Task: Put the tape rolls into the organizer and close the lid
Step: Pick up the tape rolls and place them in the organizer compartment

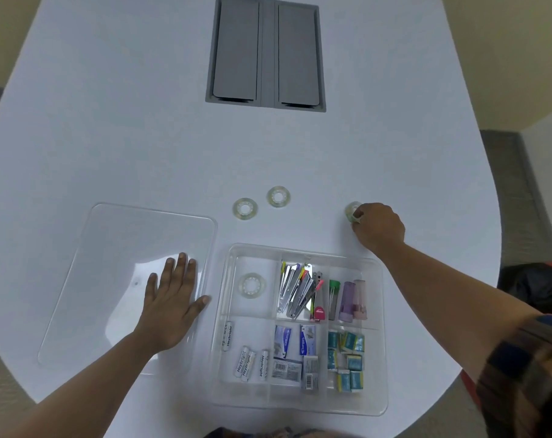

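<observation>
A clear plastic organizer (382, 327) with several compartments lies open near the table's front edge. One clear tape roll (252, 285) rests in its far-left compartment. Two more tape rolls (245, 208) (278, 196) lie flat on the white table beyond the organizer. My right hand (379, 226) is to the right of them, its fingers closed around a third loose tape roll (351, 210) that is partly hidden. The clear lid (110, 248) lies flat to the left of the organizer. My left hand (170, 298) rests flat on it, fingers spread.
The organizer's other compartments hold staplers (295, 292), tubes, batteries (246, 363), staple boxes (297, 352) and small teal packets (347, 358). A grey cable hatch (266, 55) is set into the table farther back. The rounded table edge runs close on the right.
</observation>
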Demonstrator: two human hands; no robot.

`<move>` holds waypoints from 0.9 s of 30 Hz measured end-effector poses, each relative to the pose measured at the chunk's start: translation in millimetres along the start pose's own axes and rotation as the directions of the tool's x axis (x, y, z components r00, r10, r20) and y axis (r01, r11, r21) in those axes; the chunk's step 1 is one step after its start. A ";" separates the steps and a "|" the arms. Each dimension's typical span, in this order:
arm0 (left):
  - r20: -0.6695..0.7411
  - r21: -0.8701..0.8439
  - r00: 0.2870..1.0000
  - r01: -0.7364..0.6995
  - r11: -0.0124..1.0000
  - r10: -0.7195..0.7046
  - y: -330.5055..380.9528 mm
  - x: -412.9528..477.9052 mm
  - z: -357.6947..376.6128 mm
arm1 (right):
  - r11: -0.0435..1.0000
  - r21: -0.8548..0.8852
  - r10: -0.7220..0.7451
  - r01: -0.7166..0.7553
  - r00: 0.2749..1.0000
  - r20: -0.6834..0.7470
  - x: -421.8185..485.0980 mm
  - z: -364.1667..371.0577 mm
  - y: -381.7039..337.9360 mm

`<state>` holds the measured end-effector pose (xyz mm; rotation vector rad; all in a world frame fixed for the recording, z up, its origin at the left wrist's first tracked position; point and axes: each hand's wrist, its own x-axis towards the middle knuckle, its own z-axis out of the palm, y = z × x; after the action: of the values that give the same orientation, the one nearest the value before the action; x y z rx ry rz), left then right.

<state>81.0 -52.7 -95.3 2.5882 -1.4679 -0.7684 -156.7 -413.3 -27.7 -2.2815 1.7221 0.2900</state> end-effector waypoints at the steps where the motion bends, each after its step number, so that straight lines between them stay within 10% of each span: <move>1: 0.002 0.001 1.000 0.001 1.000 -0.001 -0.1 0.1 0.0 | 1.000 -0.001 -0.007 0.007 1.000 -0.010 -0.4 -0.3 0.0; 15: 0.041 0.029 0.999 0.007 1.000 -0.009 4.1 -0.4 -7.0 | 0.844 0.274 -0.444 0.461 0.887 -0.126 -123.2 -2.4 -65.5; 27: 0.052 -0.006 0.999 0.000 1.000 0.000 6.0 0.0 -8.9 | 0.772 -0.052 -0.623 0.633 0.771 0.128 -165.8 37.7 -100.0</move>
<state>80.3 -57.6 -85.7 2.5822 -1.4771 -0.8459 -106.0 -224.4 -1.6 -2.6927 0.8139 0.3372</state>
